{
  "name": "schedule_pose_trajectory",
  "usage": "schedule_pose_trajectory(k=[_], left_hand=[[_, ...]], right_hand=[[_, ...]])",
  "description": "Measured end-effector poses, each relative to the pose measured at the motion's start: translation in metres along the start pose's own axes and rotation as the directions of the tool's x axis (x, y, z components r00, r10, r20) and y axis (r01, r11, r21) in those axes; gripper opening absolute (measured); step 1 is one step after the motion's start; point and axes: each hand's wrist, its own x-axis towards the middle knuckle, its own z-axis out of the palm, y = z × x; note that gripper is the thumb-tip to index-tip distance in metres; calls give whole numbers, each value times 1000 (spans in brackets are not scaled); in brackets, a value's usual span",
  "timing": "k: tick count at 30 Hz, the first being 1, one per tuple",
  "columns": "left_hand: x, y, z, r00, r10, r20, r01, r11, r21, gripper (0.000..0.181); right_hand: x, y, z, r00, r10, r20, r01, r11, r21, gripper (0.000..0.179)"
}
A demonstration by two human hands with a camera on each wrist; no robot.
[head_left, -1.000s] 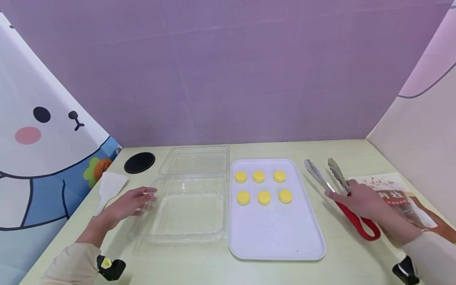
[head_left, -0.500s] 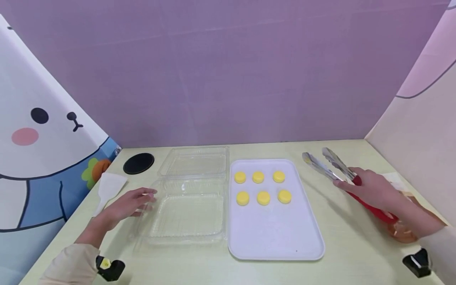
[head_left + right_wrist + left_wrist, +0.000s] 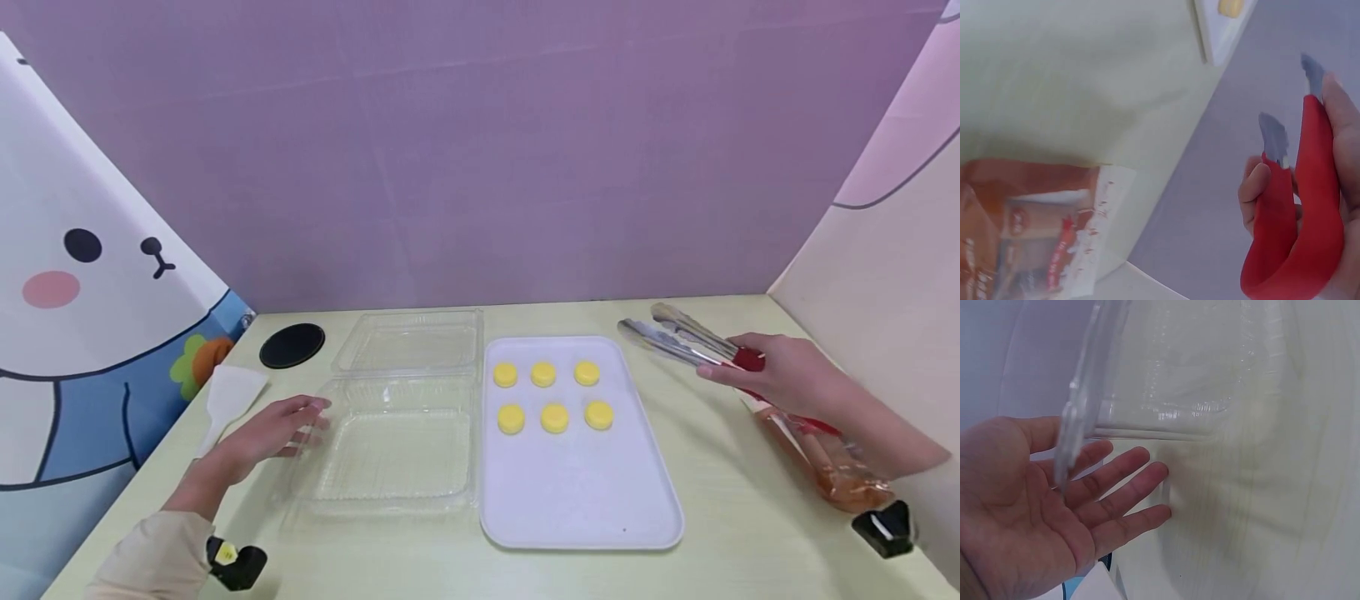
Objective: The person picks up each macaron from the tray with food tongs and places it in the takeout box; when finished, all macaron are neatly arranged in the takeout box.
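My right hand (image 3: 802, 375) grips a pair of metal tongs (image 3: 678, 342) with red handles, raised over the right side of the table. The jaws of the tongs stand apart and point toward the tray. In the right wrist view, fingers and thumb wrap the red handles (image 3: 1319, 244). My left hand (image 3: 258, 437) is at the left edge of a clear hinged plastic container (image 3: 397, 450), its lid (image 3: 412, 342) folded back. In the left wrist view its fingers (image 3: 1125, 469) extend loosely past the container's rim. Several yellow round pieces (image 3: 554, 417) sit in two rows on a white tray (image 3: 581, 492).
A brown and white printed bag (image 3: 855, 487) lies at the right, below the right arm. At the left are a white spatula (image 3: 234, 392) and a black round disc (image 3: 292, 345). A purple backdrop (image 3: 525, 167) rises behind the table's far edge.
The right hand has lifted the tongs, moving them up and away from the bag, with their tips shifting left toward the tray. The left hand has stayed in place.
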Motion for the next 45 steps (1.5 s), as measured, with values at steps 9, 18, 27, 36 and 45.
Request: schedule_pose_trajectory(k=[9,18,27,36,45], left_hand=[[-2,1,0,1000,-4,8,4,1000,-5,59],[-2,2,0,1000,-4,3,4,1000,0,58],[-3,3,0,1000,3,10,-3,1000,-3,56],[-5,3,-1,1000,10,21,-10,1000,-3,55],[-4,3,-1,1000,6,25,-6,1000,-7,55]], right_hand=[[6,-5,-12,997,-76,8,76,997,-25,68],[7,-11,-20,995,-64,73,66,998,-13,71],[4,-18,-15,983,-95,158,96,995,-4,72],[5,-29,-3,968,-108,226,115,993,-19,82],[3,-35,5,954,-149,260,166,985,-45,73]])
